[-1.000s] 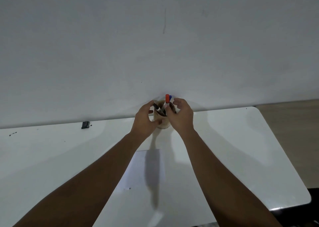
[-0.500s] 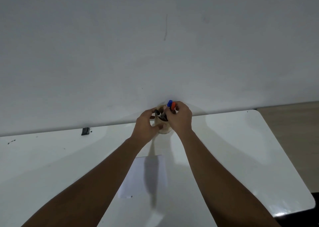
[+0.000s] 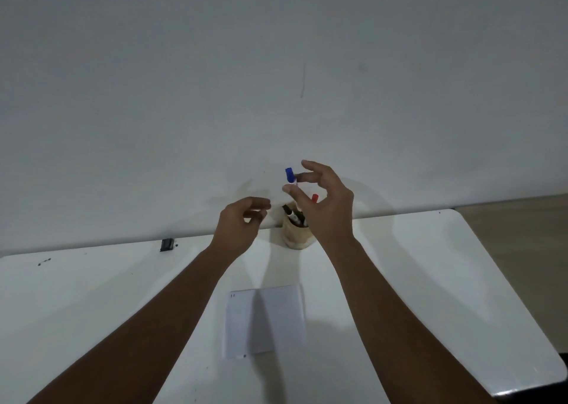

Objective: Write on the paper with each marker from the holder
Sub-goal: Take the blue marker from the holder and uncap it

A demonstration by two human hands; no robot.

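The right hand (image 3: pixel 325 206) pinches the blue-capped marker (image 3: pixel 289 176) between thumb and fingertips, lifted clear above the holder (image 3: pixel 296 234), probably to carry it toward the paper (image 3: pixel 266 320) lying nearer on the desk (image 3: pixel 415 280). The left hand (image 3: pixel 241 226) hangs loosely curled and empty beside the holder. A red-capped marker (image 3: pixel 314 198) and a black one (image 3: pixel 290 214) remain inside; the hand hides the blue marker's barrel.

Holder (image 3: pixel 297 237) hard against wall (image 3: pixel 276 65), no room behind. Right hand (image 3: pixel 322 206) over holder mouth, blocks top access. Left hand (image 3: pixel 242 222) just left of it. Paper (image 3: pixel 266 320) flat between forearms; worktop (image 3: pixel 415 280) open either side.
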